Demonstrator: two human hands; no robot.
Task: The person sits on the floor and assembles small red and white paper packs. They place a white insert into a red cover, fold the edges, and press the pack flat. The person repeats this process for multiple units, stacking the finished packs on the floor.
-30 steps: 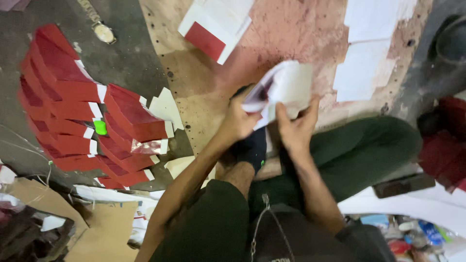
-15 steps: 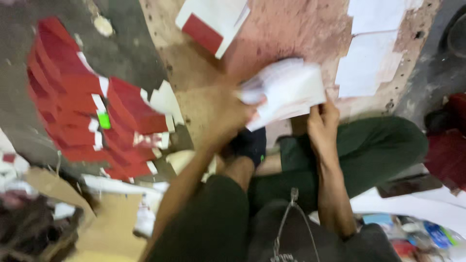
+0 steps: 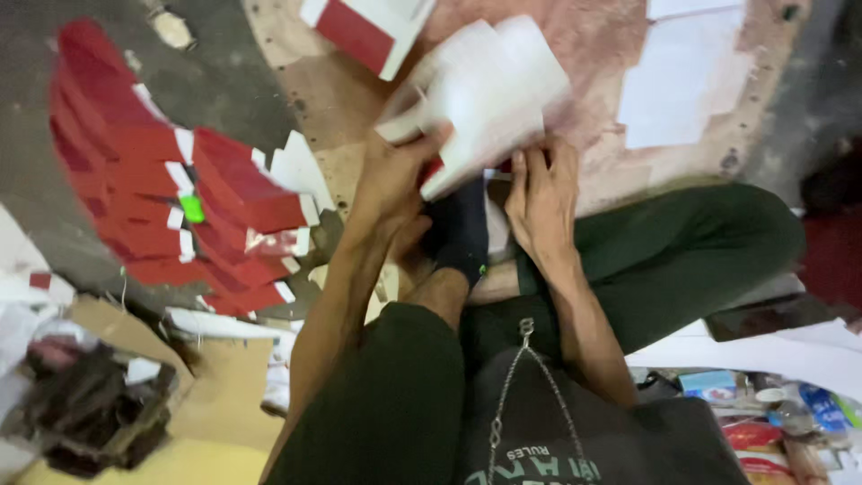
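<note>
My left hand [image 3: 395,180] grips the white sheets [image 3: 485,94]; my right hand [image 3: 541,193] rests open just below them.

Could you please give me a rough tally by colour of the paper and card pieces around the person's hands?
Red folded pieces fanned in rows: too overlapped to count, 2 rows
Red-and-white piece at the top: 1
White sheets on the board: 2
White bundle in the left hand, by the right hand: 1
Total: 6 groups
</note>
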